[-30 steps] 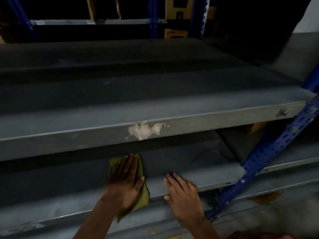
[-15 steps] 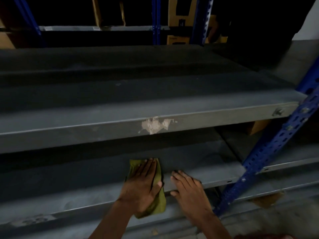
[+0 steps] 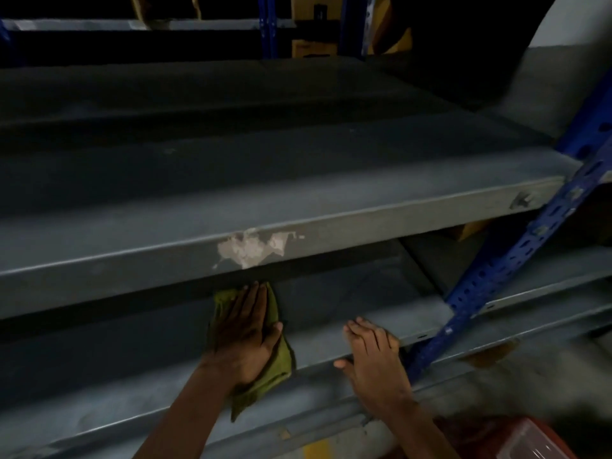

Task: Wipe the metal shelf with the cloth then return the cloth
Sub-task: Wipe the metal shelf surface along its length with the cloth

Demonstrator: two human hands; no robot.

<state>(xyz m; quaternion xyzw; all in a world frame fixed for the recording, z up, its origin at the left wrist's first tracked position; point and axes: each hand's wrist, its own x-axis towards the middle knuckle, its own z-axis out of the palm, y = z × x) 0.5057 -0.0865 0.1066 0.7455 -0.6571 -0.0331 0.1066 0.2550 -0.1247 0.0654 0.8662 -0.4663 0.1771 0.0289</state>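
Cloth [image 3: 276, 366], olive green: judged soft, light, limp; best handled under a flat palm or bunched at its trailing corner. Lies on the metal shelf [image 3: 331, 313], pinned beneath the left hand [image 3: 245, 332], fingers straight. Right hand [image 3: 374, 356], to its right, rests flat on the shelf lip, holding nothing.

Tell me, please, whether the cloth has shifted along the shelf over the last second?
Yes. The cloth under the left hand slid rightward: it was left of the pale paint chip on the upper shelf edge, and now lies directly beneath it.
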